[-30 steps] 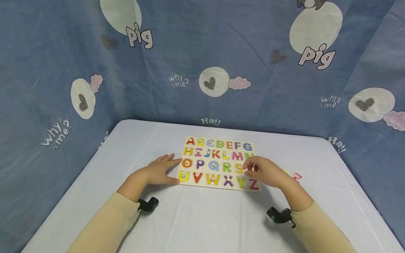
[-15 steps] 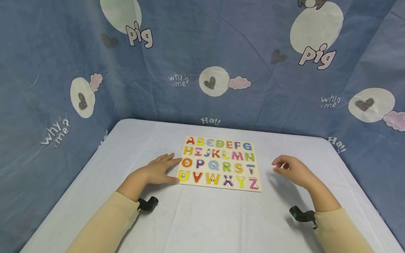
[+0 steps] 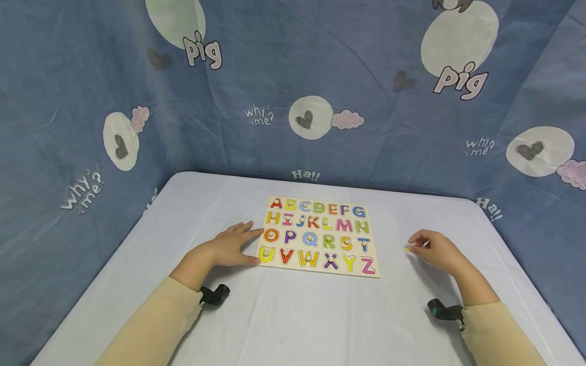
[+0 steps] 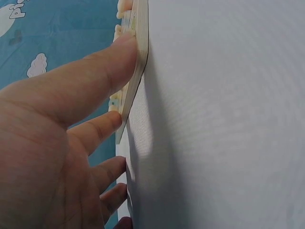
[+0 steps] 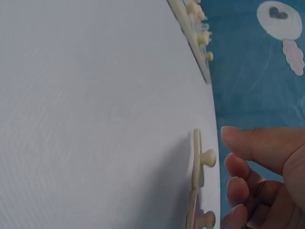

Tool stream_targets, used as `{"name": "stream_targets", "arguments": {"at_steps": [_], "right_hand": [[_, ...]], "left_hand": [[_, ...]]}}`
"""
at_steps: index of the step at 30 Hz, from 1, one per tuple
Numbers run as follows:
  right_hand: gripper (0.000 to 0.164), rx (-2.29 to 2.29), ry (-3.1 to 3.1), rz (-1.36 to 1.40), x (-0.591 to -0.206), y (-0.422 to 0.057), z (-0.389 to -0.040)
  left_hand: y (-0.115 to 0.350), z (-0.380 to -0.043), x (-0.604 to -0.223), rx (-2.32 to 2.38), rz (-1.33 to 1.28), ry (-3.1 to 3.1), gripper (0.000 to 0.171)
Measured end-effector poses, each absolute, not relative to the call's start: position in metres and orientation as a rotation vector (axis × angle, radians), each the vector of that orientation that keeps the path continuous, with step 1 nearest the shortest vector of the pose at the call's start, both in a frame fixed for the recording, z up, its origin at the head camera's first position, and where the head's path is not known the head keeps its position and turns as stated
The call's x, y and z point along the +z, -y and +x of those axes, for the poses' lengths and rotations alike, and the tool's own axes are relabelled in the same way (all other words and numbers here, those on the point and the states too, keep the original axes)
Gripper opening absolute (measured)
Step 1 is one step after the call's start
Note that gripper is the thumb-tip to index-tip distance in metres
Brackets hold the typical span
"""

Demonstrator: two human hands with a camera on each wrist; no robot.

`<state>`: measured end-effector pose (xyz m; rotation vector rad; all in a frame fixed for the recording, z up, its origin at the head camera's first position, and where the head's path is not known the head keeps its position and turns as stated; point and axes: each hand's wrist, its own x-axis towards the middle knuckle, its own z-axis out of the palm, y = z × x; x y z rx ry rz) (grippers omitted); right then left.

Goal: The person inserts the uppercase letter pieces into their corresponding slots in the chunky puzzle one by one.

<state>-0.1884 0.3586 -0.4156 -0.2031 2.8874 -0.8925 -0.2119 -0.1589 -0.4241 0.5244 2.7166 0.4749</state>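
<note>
A wooden alphabet puzzle board lies on the white table. Knobbed letters fill most of it; the Y and Z places show no knobs. My left hand touches the board's left edge with thumb and index finger, fingers spread. Right of the board, my right hand hovers above loose letter pieces, a bit of yellow piece showing beside its fingertips. In the right wrist view, two knobbed pieces, one nearer and one farther, lie apart from my loosely bent fingers.
A white cloth covers the table. Blue patterned fabric hangs behind it and at the sides. A black wrist camera sits on each arm, left and right.
My right hand has moved right, from over the blue T on the board to above the loose pieces, uncovering the knobbed T. My left hand stays at the board's edge.
</note>
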Motion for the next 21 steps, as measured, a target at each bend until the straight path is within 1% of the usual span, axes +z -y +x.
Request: {"name": "stream_targets", "arguments": {"at_steps": [12, 21], "right_hand": [[0.010, -0.770, -2.896, -0.094, -0.427, -0.361, -0.196], [0.005, -0.726, -2.902, -0.148, -0.426, -0.359, -0.197]], "left_hand": [[0.159, -0.212, -0.424, 0.480, 0.519, -2.723, 0.089], [0.159, -0.211, -0.424, 0.479, 0.523, -2.719, 0.089]]}}
